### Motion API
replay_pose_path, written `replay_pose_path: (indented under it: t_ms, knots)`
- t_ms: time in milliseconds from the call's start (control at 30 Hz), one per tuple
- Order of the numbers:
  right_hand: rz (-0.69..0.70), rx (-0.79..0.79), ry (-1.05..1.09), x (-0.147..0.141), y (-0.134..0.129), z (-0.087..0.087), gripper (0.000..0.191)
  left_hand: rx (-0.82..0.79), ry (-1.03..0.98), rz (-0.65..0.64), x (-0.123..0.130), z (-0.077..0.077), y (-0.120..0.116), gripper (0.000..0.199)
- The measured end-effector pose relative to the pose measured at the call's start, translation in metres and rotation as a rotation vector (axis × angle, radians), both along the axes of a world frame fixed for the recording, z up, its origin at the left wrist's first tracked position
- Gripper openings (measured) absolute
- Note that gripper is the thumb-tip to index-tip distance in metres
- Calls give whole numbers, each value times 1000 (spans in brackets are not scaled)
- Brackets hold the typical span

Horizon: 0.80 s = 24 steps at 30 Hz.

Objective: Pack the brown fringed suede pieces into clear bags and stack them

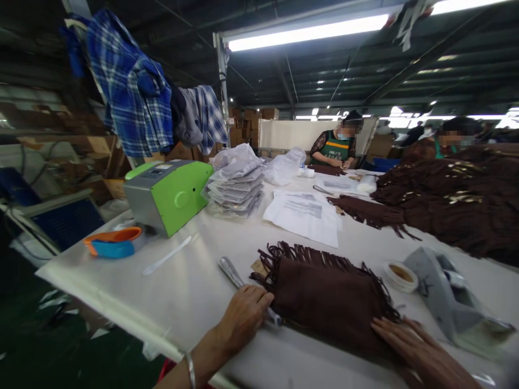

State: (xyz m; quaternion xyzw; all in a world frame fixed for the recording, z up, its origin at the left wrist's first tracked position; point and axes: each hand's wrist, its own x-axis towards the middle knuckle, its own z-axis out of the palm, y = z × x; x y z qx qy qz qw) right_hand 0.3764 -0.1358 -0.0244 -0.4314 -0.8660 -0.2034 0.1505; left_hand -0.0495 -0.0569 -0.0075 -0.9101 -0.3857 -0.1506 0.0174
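Observation:
A dark brown fringed bag point(324, 300) lies flat on the table in front of me, its fringe spread along the far edge and the right side. By its left edge, my left hand point(247, 310) curls over a long narrow strap wrapped in clear plastic point(231, 272); both ends of it show past my fingers. My right hand point(413, 340) rests with outstretched fingers on the bag's right edge. Partly tucked under the fringe at the bag's upper left is a small tan tag point(258, 267).
Left: green-grey machine point(178, 197), orange-blue tape holder point(113, 242), white strip point(167, 256). Behind: bagged stack point(236, 186), printed white sheets point(304, 213). Right: tape roll point(400, 275), grey dispenser point(450, 302), brown fringed pile point(458, 200). Two people work across the table.

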Motion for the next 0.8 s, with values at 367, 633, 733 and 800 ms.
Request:
replay_pose_path:
  t_ms: [367, 633, 733, 800]
  knots:
    - [57, -127, 140, -176, 71, 49, 58, -139, 62, 26, -22, 15, -12, 8]
    - [83, -212, 28, -173, 86, -4, 57, -372, -198, 154, -36, 47, 36, 23]
    - [75, -256, 67, -172, 85, 4, 54, -323, -115, 186, -25, 41, 73, 33]
    - [62, -323, 132, -177, 82, 16, 49, -339, -92, 186, -16, 36, 89, 34]
